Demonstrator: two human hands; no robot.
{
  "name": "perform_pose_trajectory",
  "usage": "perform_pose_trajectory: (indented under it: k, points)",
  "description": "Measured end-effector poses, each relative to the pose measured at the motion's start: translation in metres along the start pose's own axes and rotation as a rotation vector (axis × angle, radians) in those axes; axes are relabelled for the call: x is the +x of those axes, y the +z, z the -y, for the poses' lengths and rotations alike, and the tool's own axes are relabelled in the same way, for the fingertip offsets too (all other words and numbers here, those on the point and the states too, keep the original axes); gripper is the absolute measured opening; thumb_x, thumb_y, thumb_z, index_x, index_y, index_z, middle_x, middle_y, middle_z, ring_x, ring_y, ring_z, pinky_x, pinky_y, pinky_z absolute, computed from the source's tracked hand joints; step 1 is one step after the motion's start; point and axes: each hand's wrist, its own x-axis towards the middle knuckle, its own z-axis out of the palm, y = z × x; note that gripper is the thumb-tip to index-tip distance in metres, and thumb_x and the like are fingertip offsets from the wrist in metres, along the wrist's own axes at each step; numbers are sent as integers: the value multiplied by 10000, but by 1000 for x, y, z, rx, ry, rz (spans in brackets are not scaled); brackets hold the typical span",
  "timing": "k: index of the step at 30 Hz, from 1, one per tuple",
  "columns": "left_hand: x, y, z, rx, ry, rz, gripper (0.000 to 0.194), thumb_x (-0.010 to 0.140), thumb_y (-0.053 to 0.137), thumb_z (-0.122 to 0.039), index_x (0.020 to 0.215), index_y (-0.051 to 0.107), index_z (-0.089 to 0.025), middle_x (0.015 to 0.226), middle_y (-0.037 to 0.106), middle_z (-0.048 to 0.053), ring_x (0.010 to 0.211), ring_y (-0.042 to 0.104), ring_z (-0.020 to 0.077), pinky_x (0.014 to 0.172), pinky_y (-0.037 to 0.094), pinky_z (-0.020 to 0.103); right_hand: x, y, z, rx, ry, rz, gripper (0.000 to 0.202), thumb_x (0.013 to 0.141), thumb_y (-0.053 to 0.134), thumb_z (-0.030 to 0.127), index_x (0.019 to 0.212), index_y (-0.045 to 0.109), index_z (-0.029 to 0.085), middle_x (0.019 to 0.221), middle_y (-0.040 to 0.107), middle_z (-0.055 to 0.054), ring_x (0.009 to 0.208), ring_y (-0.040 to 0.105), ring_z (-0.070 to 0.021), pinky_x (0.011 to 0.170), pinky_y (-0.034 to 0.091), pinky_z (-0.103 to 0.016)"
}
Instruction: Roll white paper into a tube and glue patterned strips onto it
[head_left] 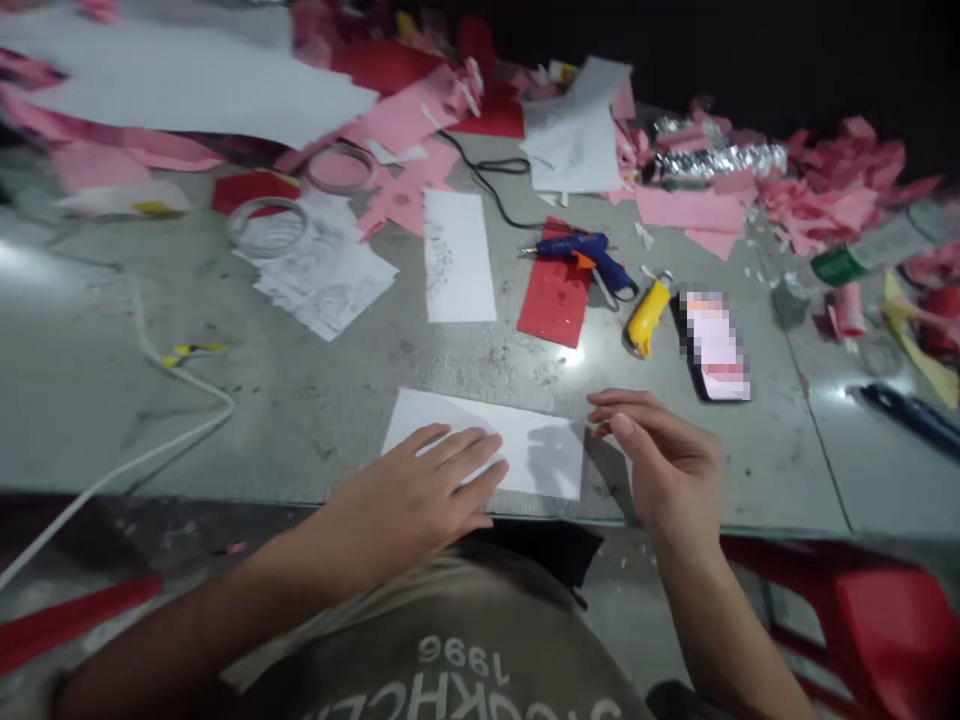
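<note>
My left hand (431, 485) lies flat on a white paper strip (517, 425) at the front edge of the table, its fingers spread over the left half. Just past the strip's right end, my right hand (675, 465) hovers with fingers loosely curved and nothing visible in them. A shadow falls across the strip beside it. Beyond the strip lie a red card (551, 305), a blue hot glue gun (589, 255) partly on that card, and a yellow utility knife (649, 315). Another white piece (459, 260) with dark marks lies left of the card.
A phone (716, 345) lies right of the knife. Tape rolls (268, 226) sit on printed sheets (330, 285). Pink scraps (832, 185), foil (720, 160) and large white sheets (172, 85) crowd the back. A white cable (187, 375) crosses the left side; a red stool (892, 630) stands below right.
</note>
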Motion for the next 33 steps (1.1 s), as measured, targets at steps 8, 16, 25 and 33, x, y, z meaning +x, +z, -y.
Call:
perform_pose_trajectory:
  k: [8, 16, 25, 33]
  points:
    - [17, -26, 42, 25, 32, -81, 557, 960, 762, -542, 1386, 666, -195, 1429, 707, 117, 1320, 654, 278, 1111, 477, 395, 91, 18, -2, 10, 83, 254, 255, 829, 881, 457, 982, 882, 253, 1158, 809, -106, 925, 728, -242, 682, 605, -321]
    - [27, 2, 126, -56, 10, -229, 389, 1008, 674, -315, 1388, 671, -227, 1394, 738, 99, 1262, 707, 273, 1056, 586, 409, 158, 49, -22, 639, 299, 407, 424, 913, 764, 441, 1212, 820, 145, 892, 782, -98, 737, 718, -169, 618, 581, -236]
    - [15, -12, 147, -198, -76, -191, 319, 1056, 600, -279, 1367, 669, -255, 1406, 718, 101, 1315, 681, 244, 1108, 598, 417, 176, 42, -31, 773, 387, 467, 328, 982, 675, 306, 1192, 803, 89, 793, 790, -108, 697, 748, -170, 649, 599, -244]
    - [5, 12, 161, -180, -5, -221, 313, 1055, 602, -346, 1351, 672, -275, 1341, 748, 114, 1266, 715, 263, 1087, 623, 408, 155, 56, -48, 764, 366, 334, 307, 859, 865, 335, 1044, 829, 94, 657, 747, -68, 583, 707, -136, 559, 553, -208]
